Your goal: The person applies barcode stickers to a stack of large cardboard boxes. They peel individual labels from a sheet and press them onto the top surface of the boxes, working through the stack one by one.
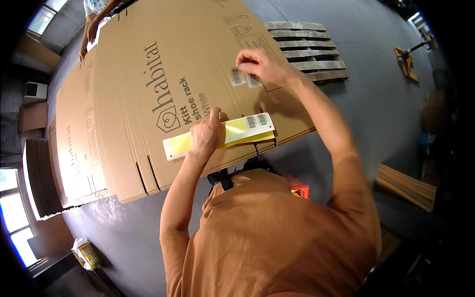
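Observation:
My left hand (205, 134) is closed over a long strip of label sheets (237, 131), yellow and white with two barcode labels at its right end. The strip lies across the near part of a large flat brown cardboard carton (129, 104) with dark printing. Farther right, above the same carton, my right hand (262, 65) is closed in a pinch. Just below its fingertips show two small barcode labels (237, 76), blurred; they seem to hang from the pinch. The fingers partly hide how they are held.
More flat cartons (74, 138) are stacked at the left. Another person's hand (91, 30) rests near the carton's far left edge. A wooden pallet (311, 52) lies at the back right, with a yellow pallet jack (406, 65) beyond. Cardboard sheets (405, 185) stand at the right.

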Demonstrator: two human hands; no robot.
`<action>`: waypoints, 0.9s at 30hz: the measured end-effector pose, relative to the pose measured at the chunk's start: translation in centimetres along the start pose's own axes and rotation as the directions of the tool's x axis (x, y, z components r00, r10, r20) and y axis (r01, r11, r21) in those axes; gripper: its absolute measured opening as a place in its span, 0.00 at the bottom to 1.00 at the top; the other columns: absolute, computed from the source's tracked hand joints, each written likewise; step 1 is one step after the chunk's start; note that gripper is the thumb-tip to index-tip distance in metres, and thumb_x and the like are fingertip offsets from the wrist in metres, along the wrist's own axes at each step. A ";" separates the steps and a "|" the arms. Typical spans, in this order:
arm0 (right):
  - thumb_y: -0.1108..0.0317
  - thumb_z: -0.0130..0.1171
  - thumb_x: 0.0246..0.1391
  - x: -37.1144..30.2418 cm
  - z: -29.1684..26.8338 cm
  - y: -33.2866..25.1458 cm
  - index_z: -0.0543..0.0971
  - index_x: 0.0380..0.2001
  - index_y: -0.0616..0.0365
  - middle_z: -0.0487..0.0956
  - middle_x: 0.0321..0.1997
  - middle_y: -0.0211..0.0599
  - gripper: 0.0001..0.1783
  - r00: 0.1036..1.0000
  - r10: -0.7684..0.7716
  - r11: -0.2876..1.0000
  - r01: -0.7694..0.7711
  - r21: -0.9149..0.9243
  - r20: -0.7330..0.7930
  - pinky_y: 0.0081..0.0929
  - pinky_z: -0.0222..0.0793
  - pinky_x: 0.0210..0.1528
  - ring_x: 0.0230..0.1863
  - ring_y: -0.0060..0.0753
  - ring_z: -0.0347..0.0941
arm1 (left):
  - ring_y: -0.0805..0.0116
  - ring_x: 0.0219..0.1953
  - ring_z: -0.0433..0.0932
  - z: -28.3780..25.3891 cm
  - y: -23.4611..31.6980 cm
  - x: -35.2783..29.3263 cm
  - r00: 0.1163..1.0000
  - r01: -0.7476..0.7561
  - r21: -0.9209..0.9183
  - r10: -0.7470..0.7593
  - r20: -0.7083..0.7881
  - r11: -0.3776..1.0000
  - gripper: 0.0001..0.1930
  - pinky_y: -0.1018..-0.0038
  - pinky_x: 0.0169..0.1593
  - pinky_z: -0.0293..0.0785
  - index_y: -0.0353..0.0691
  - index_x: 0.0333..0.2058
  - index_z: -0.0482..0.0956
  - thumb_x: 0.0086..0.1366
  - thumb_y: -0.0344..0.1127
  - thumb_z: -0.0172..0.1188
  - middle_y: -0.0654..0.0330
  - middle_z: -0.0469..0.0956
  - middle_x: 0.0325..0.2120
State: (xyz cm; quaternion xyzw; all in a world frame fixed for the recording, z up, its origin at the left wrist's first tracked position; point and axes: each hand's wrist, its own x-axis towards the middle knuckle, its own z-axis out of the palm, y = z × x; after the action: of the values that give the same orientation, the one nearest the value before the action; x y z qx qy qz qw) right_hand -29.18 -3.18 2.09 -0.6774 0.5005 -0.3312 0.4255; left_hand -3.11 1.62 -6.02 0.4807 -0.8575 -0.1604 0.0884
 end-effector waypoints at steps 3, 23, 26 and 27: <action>0.68 0.55 0.57 4.3 -1.5 5.4 0.77 0.34 0.61 0.78 0.31 0.33 0.07 0.988 0.055 0.945 -0.005 -0.327 0.141 0.25 0.67 0.34 0.31 0.26 0.71 | 0.44 0.27 0.80 -0.4 -0.3 1.2 0.998 -0.062 -0.075 0.059 -0.034 0.995 0.11 0.54 0.33 0.76 0.46 0.46 0.69 0.66 0.37 0.51 0.50 0.80 0.23; 0.64 0.59 0.52 6.8 0.6 8.2 0.77 0.38 0.61 0.81 0.32 0.43 0.13 0.968 0.228 0.866 -0.155 -0.475 0.100 0.32 0.70 0.37 0.34 0.37 0.76 | 0.50 0.39 0.81 -2.4 3.8 10.0 0.892 -0.018 0.037 -0.001 0.453 0.999 0.21 0.54 0.44 0.74 0.60 0.60 0.64 0.70 0.52 0.44 0.55 0.82 0.35; 0.61 0.64 0.50 6.4 0.9 7.1 0.75 0.44 0.60 0.81 0.34 0.44 0.21 0.970 0.221 0.749 -0.233 -0.621 -0.097 0.33 0.71 0.39 0.36 0.38 0.77 | 0.50 0.40 0.81 -1.3 3.4 9.3 0.935 -0.034 0.042 0.017 0.355 0.999 0.23 0.54 0.44 0.75 0.63 0.62 0.62 0.69 0.52 0.46 0.53 0.82 0.35; 0.59 0.66 0.48 6.5 0.6 6.5 0.74 0.47 0.61 0.81 0.36 0.44 0.25 0.963 0.208 0.718 -0.271 -0.641 -0.173 0.34 0.72 0.40 0.39 0.39 0.78 | 0.49 0.39 0.81 -1.1 3.3 9.0 0.931 -0.056 0.068 0.028 0.364 0.996 0.24 0.53 0.44 0.75 0.65 0.63 0.61 0.69 0.53 0.46 0.52 0.82 0.34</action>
State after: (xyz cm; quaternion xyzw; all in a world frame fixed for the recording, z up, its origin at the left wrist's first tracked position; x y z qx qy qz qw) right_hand -29.39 -10.11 -3.91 -0.6976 0.6865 -0.1052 0.1760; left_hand -10.09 -4.70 -3.82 0.4274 -0.8748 -0.2112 -0.0868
